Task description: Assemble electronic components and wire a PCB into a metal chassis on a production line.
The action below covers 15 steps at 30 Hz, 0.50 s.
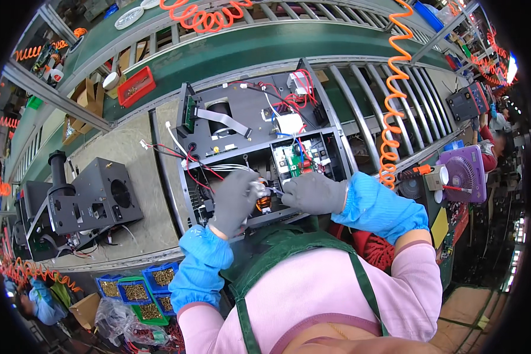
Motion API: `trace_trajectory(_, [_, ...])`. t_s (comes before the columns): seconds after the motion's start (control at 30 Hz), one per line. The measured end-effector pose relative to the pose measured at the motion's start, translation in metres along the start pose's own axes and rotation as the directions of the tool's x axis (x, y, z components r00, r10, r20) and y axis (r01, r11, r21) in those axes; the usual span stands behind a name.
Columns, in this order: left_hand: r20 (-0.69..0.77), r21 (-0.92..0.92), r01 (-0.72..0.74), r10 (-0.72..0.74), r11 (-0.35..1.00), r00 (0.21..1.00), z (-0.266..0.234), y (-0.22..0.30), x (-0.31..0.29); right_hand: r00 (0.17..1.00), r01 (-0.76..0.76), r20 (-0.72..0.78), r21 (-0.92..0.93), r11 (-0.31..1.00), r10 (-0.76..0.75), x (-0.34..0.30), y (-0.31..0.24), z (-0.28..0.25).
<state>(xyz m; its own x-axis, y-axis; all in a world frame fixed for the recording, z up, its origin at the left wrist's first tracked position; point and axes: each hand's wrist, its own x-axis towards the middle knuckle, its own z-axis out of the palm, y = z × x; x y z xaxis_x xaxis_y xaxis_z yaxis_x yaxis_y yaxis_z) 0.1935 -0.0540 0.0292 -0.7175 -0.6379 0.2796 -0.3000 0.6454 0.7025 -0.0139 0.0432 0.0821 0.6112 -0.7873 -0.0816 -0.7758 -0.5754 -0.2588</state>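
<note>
Head view puts the open dark-grey metal chassis (342, 154) right before us, close against the apron, with a flat panel (251, 109) laid out on its far side and loose wiring across both. Just left of it, on the pale desk (109, 141), stands another dark unit (124, 197) with a fan opening.

We judge the chassis to be heavy and rigid, best held by its outer side walls, away from the components. The copper-coloured coil (264, 204) inside, between the two hands, looks dense and firm; we would steady it by its outside and spare its windings. The white wires (236, 167) should be light and springy, safest held by their sleeves and not tugged at the ends. The green circuit board (288, 160) looks the most fragile, so we would keep fingers off its face. Gloved fabric may slide a little on bare metal.

Our left hand (236, 203), in a grey glove, has its fingers bent inward at the coil's near left; we cannot tell whether they close on anything, since the fingertips blend into pale pieces there. Our right hand (312, 193), gloved alike, is curled closed, thumb against fingers, pinching a thin pale strand (274, 190) that points toward the left hand; whether it is wire or something stiffer, we cannot say.
</note>
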Motion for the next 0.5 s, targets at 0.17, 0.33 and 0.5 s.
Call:
trace_trajectory(0.17, [0.238,-0.063,-0.136,0.147,0.989,0.96,0.034,0.007,0.0,0.96,-0.13,-0.216,0.226,0.965,0.18,-0.001,0.002,0.002])
trace_trajectory(0.33, [0.249,-0.005,-0.131,0.128,0.991,0.96,0.038,0.006,0.001,0.628,-0.723,0.67,0.69,-0.022,0.396,0.009,0.03,-0.012])
trace_trajectory(0.5, [0.217,-0.053,-0.154,0.162,0.987,0.963,0.034,0.008,0.001,0.641,-0.697,0.707,0.699,-0.159,0.299,0.005,0.019,0.015])
